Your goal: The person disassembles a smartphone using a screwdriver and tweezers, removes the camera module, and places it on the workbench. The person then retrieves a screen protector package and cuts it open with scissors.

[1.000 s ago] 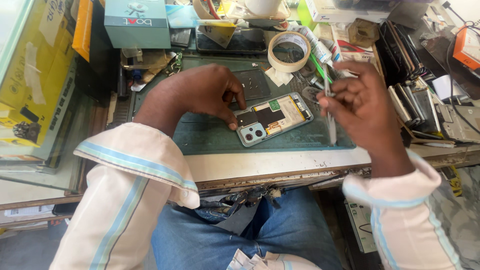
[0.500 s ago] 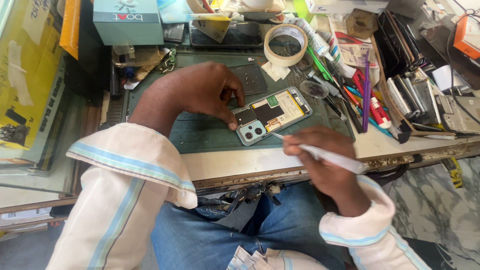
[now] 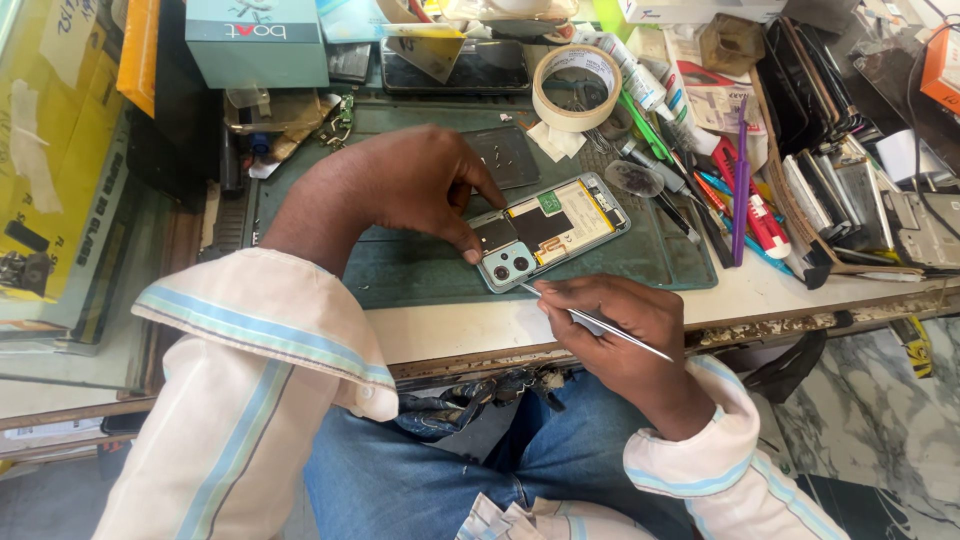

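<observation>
**Crowded repair tabletop, opened phone under both your hands**

In the head view, the tabletop (image 3: pixel 470 325) in front of you is crowded: a dark green work mat (image 3: pixel 420 265) covers its middle, a teal box (image 3: pixel 255 40) stands at the far left, a roll of tape (image 3: pixel 575 85) lies at the far edge of the mat, and a spread of pens and tools (image 3: pixel 735 200) fans out to the right, with flat phone parts (image 3: pixel 850 195) stacked beyond them. A dark phone screen (image 3: pixel 455 65) lies face up behind the mat.

The opened phone (image 3: pixel 550 230) lies on the mat, back cover off, tilted with its camera end toward you and its far end pointing up and right. The pale blue camera block and the yellowish inner parts show plainly.

Your left hand (image 3: pixel 400 190) reaches in from the left and rests on the mat; its fingers (image 3: pixel 470 250) are curled down, pressing on the phone's near left corner beside the camera block.

Your right hand (image 3: pixel 615 325) sits just below the phone at the tabletop's front edge. Its fingers are closed around thin metal tweezers (image 3: pixel 600 322), held like a pen, with the tip touching the phone's near edge right by the camera block and the long end sticking out to the lower right over your wrist.

Your blue jeans (image 3: pixel 450 470) show under the tabletop.
</observation>
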